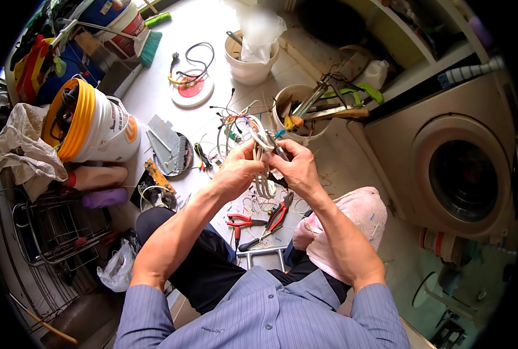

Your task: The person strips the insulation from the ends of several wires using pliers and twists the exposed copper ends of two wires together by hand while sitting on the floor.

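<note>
In front of my chest my two hands work close together on a loop of white cable [257,129]. My left hand [239,167] is closed round the cable, and grey-white strands hang below its fingers. My right hand [297,166] pinches a small dark metal tool [280,152] against the cable; its kind is mostly hidden by the fingers. A bit of blue shows just above it. Below the hands lie red-handled pliers [246,220] and a larger red-and-black pair of pliers [281,210]. A tangle of thin coloured wires [234,123] lies beyond my hands.
Wire scraps litter the floor. A white bucket [251,68] and a tool-filled bucket [298,95] stand ahead. A yellow-rimmed bucket [110,134] and a dustpan [164,142] are at left, a washing machine [398,151] at right. A pink towel [360,218] covers my right knee.
</note>
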Tool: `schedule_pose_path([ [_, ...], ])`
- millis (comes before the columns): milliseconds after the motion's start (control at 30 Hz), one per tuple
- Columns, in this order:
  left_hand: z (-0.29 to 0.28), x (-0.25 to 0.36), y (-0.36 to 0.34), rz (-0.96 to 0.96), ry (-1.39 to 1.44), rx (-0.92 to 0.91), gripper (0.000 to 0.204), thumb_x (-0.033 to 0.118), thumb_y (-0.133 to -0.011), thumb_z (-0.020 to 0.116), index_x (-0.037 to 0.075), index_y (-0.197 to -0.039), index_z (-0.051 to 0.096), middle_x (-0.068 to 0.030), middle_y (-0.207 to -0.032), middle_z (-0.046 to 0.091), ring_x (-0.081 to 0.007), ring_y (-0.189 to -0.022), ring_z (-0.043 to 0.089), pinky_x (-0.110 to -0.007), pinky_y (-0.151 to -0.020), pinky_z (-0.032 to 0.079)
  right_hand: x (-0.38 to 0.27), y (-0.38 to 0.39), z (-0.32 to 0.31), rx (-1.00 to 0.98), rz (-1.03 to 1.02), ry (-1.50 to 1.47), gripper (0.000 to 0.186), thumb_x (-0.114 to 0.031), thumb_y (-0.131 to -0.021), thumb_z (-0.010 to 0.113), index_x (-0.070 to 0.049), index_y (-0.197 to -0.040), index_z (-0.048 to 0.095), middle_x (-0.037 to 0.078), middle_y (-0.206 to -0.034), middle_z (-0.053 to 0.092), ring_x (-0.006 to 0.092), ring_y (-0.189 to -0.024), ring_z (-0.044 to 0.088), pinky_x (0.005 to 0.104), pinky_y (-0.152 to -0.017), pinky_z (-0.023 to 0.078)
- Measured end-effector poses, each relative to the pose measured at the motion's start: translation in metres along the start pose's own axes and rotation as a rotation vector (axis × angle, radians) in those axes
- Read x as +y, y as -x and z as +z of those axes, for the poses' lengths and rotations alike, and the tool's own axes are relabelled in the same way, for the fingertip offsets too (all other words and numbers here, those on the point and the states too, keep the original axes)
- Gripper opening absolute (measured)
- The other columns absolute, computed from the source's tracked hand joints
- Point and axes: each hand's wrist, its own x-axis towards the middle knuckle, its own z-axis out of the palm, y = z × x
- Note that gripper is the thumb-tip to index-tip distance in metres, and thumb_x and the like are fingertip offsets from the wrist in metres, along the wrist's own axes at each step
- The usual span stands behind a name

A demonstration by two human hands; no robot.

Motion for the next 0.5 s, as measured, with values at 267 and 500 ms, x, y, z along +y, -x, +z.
schedule_pose_path([
  [267,0.002,-0.010,0.000,-0.085,-0.155,-0.086,0.060,-0.012,-0.084,0.054,0.000,-0.142,0.047,-0.0052,-0.122,0.061,-0.0154,-0.110,0.062,-0.034,-0.096,0.051,0.003,-0.002,-0.005,0.194,-0.110,0.141,0.024,-0.018,-0.088,0.075,0.000,-0.100,0.063,0.004,-0.077,0.063,0.0091,-0.068,0.058,0.0308,-0.062,0.050],
  [500,0.001,-0.014,0.001,-0.124,-0.615,-0.011,0.047,-0.004,-0.086,0.059,0.001,-0.132,0.056,-0.0049,-0.114,0.066,-0.0151,-0.108,0.062,-0.032,-0.094,0.050,0.011,-0.008,-0.005,0.183,0.101,-0.166,0.037,-0.019,-0.084,0.079,-0.002,-0.111,0.061,-0.002,-0.080,0.060,0.0096,-0.071,0.057,0.0265,-0.065,0.050],
])
